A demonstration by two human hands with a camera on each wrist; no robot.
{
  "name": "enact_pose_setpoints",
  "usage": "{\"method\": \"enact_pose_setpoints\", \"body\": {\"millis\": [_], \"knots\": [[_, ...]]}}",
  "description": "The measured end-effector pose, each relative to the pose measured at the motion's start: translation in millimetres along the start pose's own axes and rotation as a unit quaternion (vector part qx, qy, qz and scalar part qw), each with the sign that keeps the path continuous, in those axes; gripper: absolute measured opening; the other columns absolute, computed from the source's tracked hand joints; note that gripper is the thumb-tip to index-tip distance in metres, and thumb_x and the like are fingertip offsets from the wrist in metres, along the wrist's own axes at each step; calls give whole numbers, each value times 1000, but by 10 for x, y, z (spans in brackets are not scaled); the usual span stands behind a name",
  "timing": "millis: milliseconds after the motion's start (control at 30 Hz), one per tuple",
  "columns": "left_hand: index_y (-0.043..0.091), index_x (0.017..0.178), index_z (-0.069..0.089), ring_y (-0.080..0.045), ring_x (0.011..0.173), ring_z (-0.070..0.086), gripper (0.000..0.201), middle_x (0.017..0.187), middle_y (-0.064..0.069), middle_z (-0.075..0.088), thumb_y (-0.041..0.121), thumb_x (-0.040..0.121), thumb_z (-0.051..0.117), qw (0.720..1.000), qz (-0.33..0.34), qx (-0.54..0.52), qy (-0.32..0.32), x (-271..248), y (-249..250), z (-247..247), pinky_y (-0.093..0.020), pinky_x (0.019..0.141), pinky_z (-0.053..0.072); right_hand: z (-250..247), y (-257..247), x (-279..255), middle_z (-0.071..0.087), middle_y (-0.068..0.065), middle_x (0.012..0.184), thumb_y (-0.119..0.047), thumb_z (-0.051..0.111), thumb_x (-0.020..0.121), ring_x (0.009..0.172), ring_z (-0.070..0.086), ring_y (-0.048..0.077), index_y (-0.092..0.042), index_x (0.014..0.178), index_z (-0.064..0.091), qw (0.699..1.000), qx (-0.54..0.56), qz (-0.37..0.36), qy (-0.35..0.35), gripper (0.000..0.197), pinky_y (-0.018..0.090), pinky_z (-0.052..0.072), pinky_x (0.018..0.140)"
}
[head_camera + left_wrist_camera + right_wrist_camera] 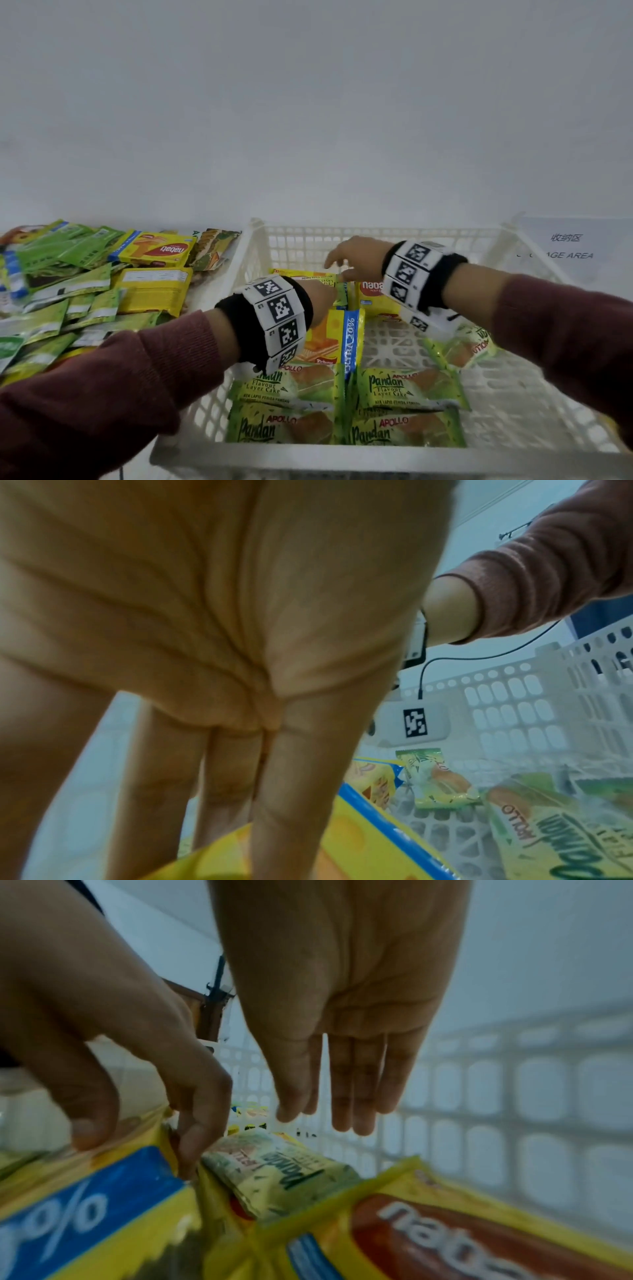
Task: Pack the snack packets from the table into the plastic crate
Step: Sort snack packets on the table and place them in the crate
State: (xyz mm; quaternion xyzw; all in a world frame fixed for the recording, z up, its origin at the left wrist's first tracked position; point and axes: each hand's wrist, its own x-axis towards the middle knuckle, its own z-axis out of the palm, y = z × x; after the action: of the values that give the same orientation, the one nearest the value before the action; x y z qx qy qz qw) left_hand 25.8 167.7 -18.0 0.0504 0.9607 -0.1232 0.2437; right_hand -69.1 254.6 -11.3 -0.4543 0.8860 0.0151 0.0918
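The white plastic crate (520,411) holds several green Pandan cake packets (407,387) and a yellow Nabati packet (375,298). My left hand (323,296) reaches into the crate and pinches the top edge of a yellow wafer packet (339,335) with a blue band, standing it on end. In the right wrist view, thumb and fingers of the left hand (137,1069) grip that wafer packet (103,1204). My right hand (349,257) hovers over the crate's far part with straight fingers (342,1096), holding nothing. Below it lie a Pandan packet (284,1177) and the Nabati packet (445,1231).
A heap of green and yellow snack packets (85,291) covers the table left of the crate, with a Nabati box (154,253) on top. A paper sign (565,250) lies at the back right. A plain wall stands close behind the table.
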Motion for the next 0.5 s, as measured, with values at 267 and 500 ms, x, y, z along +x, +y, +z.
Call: {"method": "enact_pose_setpoints", "body": {"millis": [267,500], "knots": [[7,144,26,-27,124,45,50,141,-14,41,1,96,40,1000,-1,16,-14,-109,53,-49,-30,96,39,182,-268,558,56,15,126,-7,61,84,114,54,30,-2,122,51,985,-136,-7,-107,40,35,46,92],[4,145,17,-25,96,48,56,134,-17,47,1,95,42,1000,-23,-8,-11,-108,-5,-221,-25,54,37,-297,-107,219,57,14,107,-25,70,80,103,56,29,-2,108,56,995,-74,52,-52,39,34,47,78]]}}
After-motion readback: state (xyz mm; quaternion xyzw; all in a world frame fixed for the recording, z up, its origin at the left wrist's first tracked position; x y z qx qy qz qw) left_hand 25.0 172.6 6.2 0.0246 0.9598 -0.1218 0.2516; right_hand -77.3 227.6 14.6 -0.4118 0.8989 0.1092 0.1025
